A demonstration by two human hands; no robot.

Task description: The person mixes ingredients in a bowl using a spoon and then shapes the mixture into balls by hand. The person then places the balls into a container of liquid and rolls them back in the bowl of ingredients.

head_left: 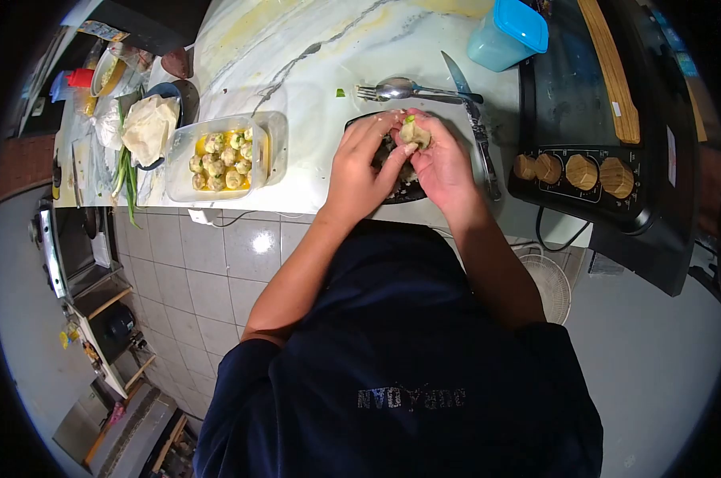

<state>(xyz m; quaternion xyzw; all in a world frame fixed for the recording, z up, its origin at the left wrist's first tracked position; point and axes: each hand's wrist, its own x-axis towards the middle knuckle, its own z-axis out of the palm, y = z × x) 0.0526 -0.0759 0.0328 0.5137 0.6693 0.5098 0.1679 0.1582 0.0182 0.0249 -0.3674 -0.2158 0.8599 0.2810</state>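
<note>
Over a dark plate [396, 197] with scraps of pale filling, a small dumpling [415, 133] with a bit of green on top is held between my two hands. My right hand [444, 169] cups it from the right, fingers curled round it. From the other side my left hand [360, 163] presses it with the thumb, and its fingers meet those of the right hand at the top. To the left, a clear plastic container [184, 182] holds several similar dumplings [215, 165] in yellowish oil. Farther left, pale wrappers [150, 127] lie stacked on a dark blue plate [168, 89].
Beyond my hands lie a spoon [395, 88], a fork [370, 93] and a knife [456, 73]. Another dark-handled utensil [483, 151] lies right of the plate. A blue-lidded tub [500, 44] and a toaster oven [591, 171] stand right. Green onions [126, 179] overhang the counter's front edge.
</note>
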